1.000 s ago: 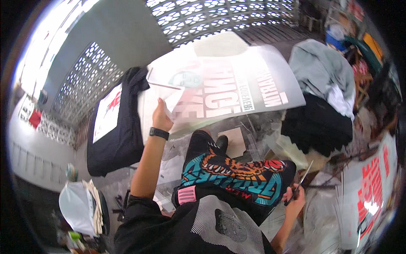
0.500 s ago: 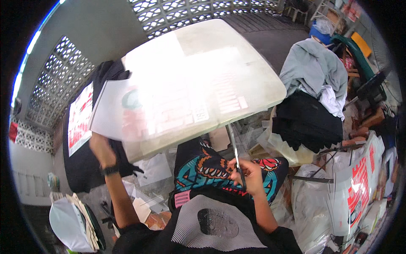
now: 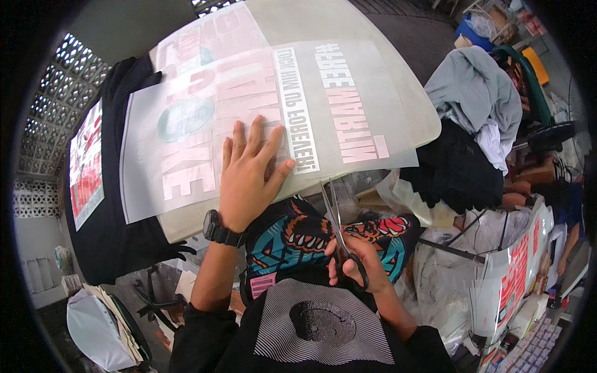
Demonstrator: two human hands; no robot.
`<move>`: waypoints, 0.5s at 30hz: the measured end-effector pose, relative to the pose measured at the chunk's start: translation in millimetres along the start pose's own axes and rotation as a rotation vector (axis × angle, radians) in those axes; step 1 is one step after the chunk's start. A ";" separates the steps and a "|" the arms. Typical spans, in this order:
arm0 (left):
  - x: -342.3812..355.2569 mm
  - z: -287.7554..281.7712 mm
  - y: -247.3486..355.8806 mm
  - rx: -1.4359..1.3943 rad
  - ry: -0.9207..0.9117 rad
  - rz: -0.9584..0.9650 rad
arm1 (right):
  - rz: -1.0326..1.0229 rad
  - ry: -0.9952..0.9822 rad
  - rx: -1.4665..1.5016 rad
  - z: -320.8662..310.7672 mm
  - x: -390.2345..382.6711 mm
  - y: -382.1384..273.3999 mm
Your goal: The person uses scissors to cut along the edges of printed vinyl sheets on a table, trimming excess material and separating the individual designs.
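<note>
My left hand (image 3: 250,177), with a dark watch at its wrist, lies flat with fingers spread on a translucent sheet (image 3: 398,127) printed with large reversed pink and white lettering and a greenish round picture. The sheet rests on a white table (image 3: 301,22), and its right part juts past the near edge. Partly beneath it, farther back, is another similar printed sheet (image 3: 208,34). In front of the table edge, my right hand (image 3: 367,258) holds scissors (image 3: 334,217) by dark handles. Their blades are slightly apart, tips upward near the sheet's near edge but not visibly cutting it.
Black cloth (image 3: 115,186) hangs over the table's left end, bearing a red-and-white print (image 3: 87,165). To the right are grey clothing (image 3: 469,93) and black clothing (image 3: 457,174) in a heap. Clear plastic bags (image 3: 441,280) lie lower right, and a keyboard (image 3: 535,348) is in the corner.
My left hand has moved from the sheet's left corner onto its middle. The sheet has come nearer and flatter. The scissors' blades have parted, and the whole view has shifted.
</note>
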State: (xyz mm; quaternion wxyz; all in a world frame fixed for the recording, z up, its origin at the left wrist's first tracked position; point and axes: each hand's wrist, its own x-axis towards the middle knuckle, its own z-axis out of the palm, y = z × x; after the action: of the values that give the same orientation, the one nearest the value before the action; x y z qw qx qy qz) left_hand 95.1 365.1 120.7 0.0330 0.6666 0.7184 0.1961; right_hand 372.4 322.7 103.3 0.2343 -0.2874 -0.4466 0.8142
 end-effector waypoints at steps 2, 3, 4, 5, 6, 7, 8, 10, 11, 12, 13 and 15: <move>-1.0 3.0 1.0 0.007 0.022 -0.001 | -0.026 0.010 -0.025 1.0 2.6 1.4; -0.9 2.9 1.8 0.013 0.027 0.000 | -0.029 0.008 -0.003 2.2 3.9 1.0; -1.1 2.9 2.9 0.019 0.033 0.000 | -0.021 0.023 -0.007 3.8 5.2 -1.3; -1.3 2.8 3.9 0.026 0.039 -0.002 | -0.011 0.036 -0.012 5.9 6.6 -5.1; -1.4 1.9 4.8 0.028 0.044 0.000 | -0.004 0.046 -0.015 8.3 8.1 -8.3; -1.6 0.7 5.7 0.031 0.049 0.000 | -0.004 0.066 -0.024 11.8 10.3 -11.5; -2.4 -0.3 6.4 0.034 0.055 0.000 | -0.004 0.084 -0.033 15.7 12.9 -14.3; -0.6 0.3 6.7 0.033 0.058 0.001 | 0.004 0.125 -0.062 18.0 17.0 -15.3; -0.1 0.7 6.7 0.033 0.060 0.000 | 0.012 0.141 -0.080 18.0 18.1 -14.4; -0.1 0.9 6.8 0.034 0.063 0.001 | 0.019 0.153 -0.097 17.9 19.4 -13.4; -0.3 1.3 6.9 0.033 0.067 0.000 | 0.028 0.174 -0.103 19.2 20.3 -13.7; -0.7 1.5 6.8 0.034 0.072 -0.001 | 0.044 0.219 -0.113 23.7 21.0 -16.3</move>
State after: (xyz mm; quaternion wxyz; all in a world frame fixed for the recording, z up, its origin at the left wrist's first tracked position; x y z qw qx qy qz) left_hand 102.1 365.1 121.4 -0.0043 0.6592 0.7227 0.2078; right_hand 343.2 330.0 122.2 0.2471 -0.3970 -0.4572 0.7565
